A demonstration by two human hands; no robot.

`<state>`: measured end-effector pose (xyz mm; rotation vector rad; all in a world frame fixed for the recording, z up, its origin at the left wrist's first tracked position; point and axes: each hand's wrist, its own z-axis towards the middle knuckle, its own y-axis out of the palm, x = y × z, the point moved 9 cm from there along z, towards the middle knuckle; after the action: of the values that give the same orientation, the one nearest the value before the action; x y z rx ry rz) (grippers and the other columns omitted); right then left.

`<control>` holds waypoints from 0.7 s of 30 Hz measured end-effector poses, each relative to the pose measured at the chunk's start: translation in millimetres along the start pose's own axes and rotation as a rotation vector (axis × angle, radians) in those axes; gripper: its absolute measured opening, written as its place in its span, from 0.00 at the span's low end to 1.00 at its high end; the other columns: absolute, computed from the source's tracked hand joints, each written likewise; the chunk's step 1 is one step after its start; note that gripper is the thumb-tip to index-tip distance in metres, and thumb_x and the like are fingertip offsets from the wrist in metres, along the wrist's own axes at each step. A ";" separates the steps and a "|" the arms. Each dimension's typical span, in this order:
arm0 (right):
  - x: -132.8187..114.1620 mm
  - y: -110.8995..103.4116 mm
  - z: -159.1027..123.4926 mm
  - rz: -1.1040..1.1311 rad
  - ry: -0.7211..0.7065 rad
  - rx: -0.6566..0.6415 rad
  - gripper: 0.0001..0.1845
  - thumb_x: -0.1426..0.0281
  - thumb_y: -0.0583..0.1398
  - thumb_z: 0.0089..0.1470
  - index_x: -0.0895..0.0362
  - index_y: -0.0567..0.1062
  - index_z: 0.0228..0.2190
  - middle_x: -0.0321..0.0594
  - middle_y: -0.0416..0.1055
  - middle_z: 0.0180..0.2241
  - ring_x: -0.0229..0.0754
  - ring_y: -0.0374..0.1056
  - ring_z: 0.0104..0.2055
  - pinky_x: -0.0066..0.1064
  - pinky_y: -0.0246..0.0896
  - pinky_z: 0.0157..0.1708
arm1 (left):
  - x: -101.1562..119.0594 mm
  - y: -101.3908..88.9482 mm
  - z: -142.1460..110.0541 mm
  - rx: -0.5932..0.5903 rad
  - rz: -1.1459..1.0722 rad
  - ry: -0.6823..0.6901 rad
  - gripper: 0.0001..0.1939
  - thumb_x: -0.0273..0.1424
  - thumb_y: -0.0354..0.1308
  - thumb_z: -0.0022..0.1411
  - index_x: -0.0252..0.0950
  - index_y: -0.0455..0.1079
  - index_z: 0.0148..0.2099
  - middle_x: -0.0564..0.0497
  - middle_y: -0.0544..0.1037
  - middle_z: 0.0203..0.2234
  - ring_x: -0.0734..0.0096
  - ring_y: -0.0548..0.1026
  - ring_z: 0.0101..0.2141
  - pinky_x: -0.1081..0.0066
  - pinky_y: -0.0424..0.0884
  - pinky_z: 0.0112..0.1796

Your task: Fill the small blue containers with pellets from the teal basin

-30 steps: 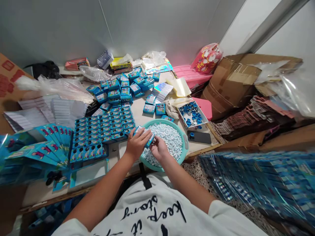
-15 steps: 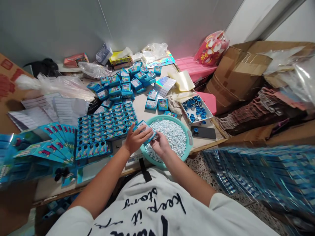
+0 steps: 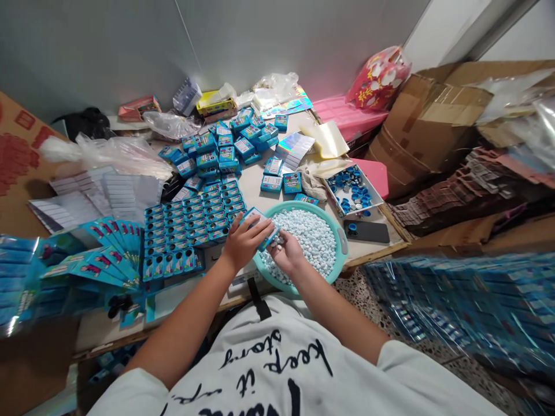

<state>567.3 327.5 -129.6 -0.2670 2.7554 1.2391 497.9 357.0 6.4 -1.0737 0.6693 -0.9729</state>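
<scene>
My left hand [image 3: 245, 241] grips a small blue box [image 3: 262, 226] at the left rim of a teal basin [image 3: 342, 245] filled with small white pellets [image 3: 314, 238]. My right hand [image 3: 287, 255] rests on the pellets just right of the box, with a few pellets pinched in its fingertips at the box's open end. Left of the basin, rows of filled blue boxes [image 3: 191, 222] stand packed together on the table.
Loose blue boxes [image 3: 225, 147] pile up farther back. A white tray of blue caps [image 3: 352, 193] and a dark phone [image 3: 367, 231] lie right of the basin. Fanned blue cards [image 3: 99, 251] sit at the left, cardboard cartons [image 3: 429, 124] at the right, wrapped blue packs [image 3: 468, 315] on the floor.
Both hands stay at the box over the basin; the right fingers shift slightly at its opening. The camera has turned a little, moving the whole scene rightward.
</scene>
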 end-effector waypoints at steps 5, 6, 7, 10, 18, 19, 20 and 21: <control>-3.3 -5.1 -5.7 -0.211 -0.136 0.019 0.02 0.71 0.59 0.53 0.55 0.70 0.28 0.36 0.74 0.28 0.37 0.71 0.32 0.30 0.74 0.37 | -15.4 15.6 -15.6 -0.069 -0.196 -0.117 0.25 0.24 0.54 0.65 0.47 0.69 0.61 0.51 0.76 0.56 0.57 0.70 0.59 0.50 0.52 0.65; -4.9 -5.2 -7.3 -0.273 -0.168 0.018 0.02 0.70 0.59 0.52 0.55 0.71 0.29 0.37 0.75 0.30 0.38 0.72 0.34 0.31 0.74 0.39 | -17.9 16.3 -19.3 -0.062 -0.229 -0.144 0.25 0.24 0.54 0.64 0.47 0.69 0.61 0.51 0.76 0.56 0.56 0.69 0.59 0.51 0.54 0.64; -7.1 -4.6 -8.6 -0.345 -0.201 0.012 0.04 0.68 0.59 0.52 0.55 0.72 0.31 0.37 0.75 0.32 0.39 0.72 0.36 0.32 0.73 0.41 | -19.8 16.1 -23.0 -0.050 -0.251 -0.171 0.25 0.24 0.54 0.64 0.46 0.70 0.61 0.49 0.76 0.56 0.56 0.69 0.59 0.51 0.57 0.63; -18.0 0.4 -11.0 -0.628 -0.311 -0.021 0.12 0.63 0.57 0.54 0.56 0.75 0.36 0.41 0.77 0.38 0.44 0.73 0.41 0.39 0.71 0.46 | -24.7 11.0 -35.0 0.005 -0.289 -0.261 0.25 0.24 0.55 0.62 0.42 0.70 0.61 0.45 0.76 0.55 0.55 0.70 0.59 0.54 0.65 0.59; -33.8 36.0 -29.6 -1.474 -0.697 -0.152 0.10 0.66 0.57 0.57 0.55 0.78 0.36 0.48 0.75 0.48 0.55 0.64 0.58 0.52 0.35 0.67 | -52.0 1.3 -103.8 0.205 -0.384 -0.635 0.23 0.33 0.64 0.58 0.38 0.71 0.56 0.45 0.79 0.49 0.59 0.77 0.49 0.60 0.73 0.53; -32.0 39.0 -34.1 -1.533 -0.735 -0.165 0.11 0.68 0.56 0.58 0.55 0.78 0.37 0.48 0.74 0.49 0.54 0.62 0.60 0.53 0.28 0.68 | -56.4 2.2 -116.5 0.229 -0.376 -0.699 0.23 0.35 0.65 0.58 0.37 0.71 0.55 0.44 0.79 0.48 0.58 0.78 0.47 0.59 0.74 0.51; -30.6 40.2 -38.5 -1.577 -0.766 -0.174 0.12 0.69 0.55 0.59 0.56 0.78 0.38 0.47 0.73 0.51 0.54 0.59 0.62 0.53 0.22 0.68 | -60.5 3.4 -129.5 0.252 -0.363 -0.767 0.23 0.36 0.66 0.57 0.36 0.71 0.53 0.44 0.79 0.46 0.58 0.78 0.46 0.59 0.74 0.50; -30.1 40.1 -43.0 -1.618 -0.798 -0.178 0.12 0.69 0.54 0.60 0.56 0.77 0.39 0.47 0.72 0.53 0.54 0.57 0.64 0.53 0.17 0.67 | -64.1 5.3 -142.2 0.273 -0.347 -0.832 0.23 0.37 0.67 0.56 0.35 0.71 0.52 0.43 0.79 0.44 0.57 0.78 0.44 0.58 0.74 0.48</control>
<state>587.4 324.9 -66.7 -1.2707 1.0251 0.7200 352.1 357.0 -49.2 -1.2379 -0.3305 -0.7746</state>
